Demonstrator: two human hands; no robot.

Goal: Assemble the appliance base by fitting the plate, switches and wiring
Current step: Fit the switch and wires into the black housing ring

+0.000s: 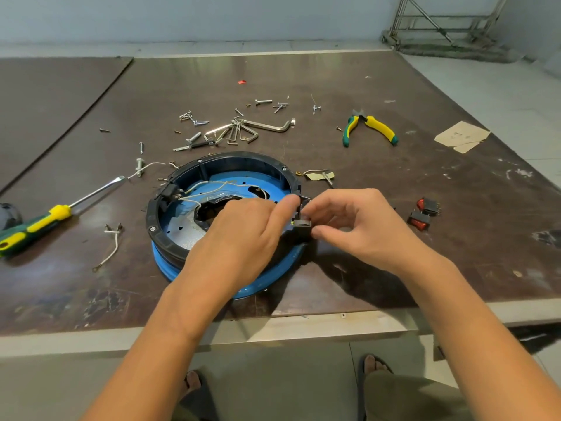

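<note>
Sitting mid-table on the brown worktop (425, 268), the round blue base (274, 273) is lying flat, with white wires (212, 189) looping across its inside. The left hand (243, 235) is curling over the base's black ring at 4 o'clock, thumb pressing the rim there. The right hand (358, 226) is pinching a black switch (303, 223) between thumb and forefinger, right against that same spot. A screwdriver (45, 223) is lying at 9 o'clock, pliers (372, 127) at 2, and two red switches (423, 215) at 3.
</note>
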